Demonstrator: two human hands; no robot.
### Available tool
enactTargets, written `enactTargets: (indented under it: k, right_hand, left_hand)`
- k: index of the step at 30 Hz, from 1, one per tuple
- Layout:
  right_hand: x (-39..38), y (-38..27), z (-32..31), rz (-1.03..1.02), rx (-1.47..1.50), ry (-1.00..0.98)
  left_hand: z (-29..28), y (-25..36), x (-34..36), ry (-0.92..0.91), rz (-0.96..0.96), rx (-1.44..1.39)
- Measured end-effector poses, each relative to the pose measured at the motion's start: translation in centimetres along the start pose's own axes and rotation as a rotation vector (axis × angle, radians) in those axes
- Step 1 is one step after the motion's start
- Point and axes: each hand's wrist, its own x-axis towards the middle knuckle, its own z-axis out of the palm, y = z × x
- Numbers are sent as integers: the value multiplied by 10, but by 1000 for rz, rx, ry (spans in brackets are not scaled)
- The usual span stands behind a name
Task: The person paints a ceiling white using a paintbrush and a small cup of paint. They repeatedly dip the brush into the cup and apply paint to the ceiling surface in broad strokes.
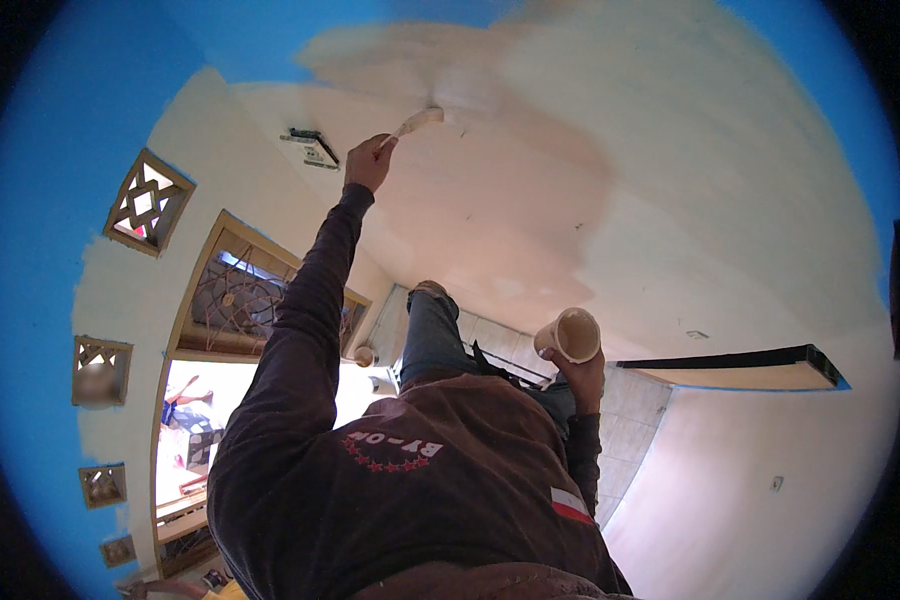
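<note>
My left hand [370,163] is raised on a long dark sleeve and closed on the handle of a pale, paint-smeared brush [422,118]. The brush head lies at or against the wall [510,180], where patchy cream and pinkish paint meets blue. On the right, lower down, my right hand [582,370] grips a beige cup [568,336] with its mouth facing up; its contents are hard to make out. My jeans and feet show between the two hands, over a tiled floor [630,420].
At left are patterned vent openings [148,200] and a grilled window [235,285] above a bright doorway, with part of another person [182,405] beyond. A small fixture [310,148] is near the brush. A dark-edged recess [730,365] is at right.
</note>
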Motion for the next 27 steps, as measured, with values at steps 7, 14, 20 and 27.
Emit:
enactTargets:
  k: [7,14,20,27]
  right_hand:
    - [-1,-5,0,-20,1,4]
    - [3,-5,1,-81,3,10]
    - [2,-4,1,-43,12,-9]
    - [0,-15,5,-40,-11,-26]
  left_hand:
    - [-21,-30,22,-2,-33,68]
    - [-52,-67,33,59,-158,163]
    - [-68,-80,25,248,-165,228]
    - [-45,-97,23,496,-120,237]
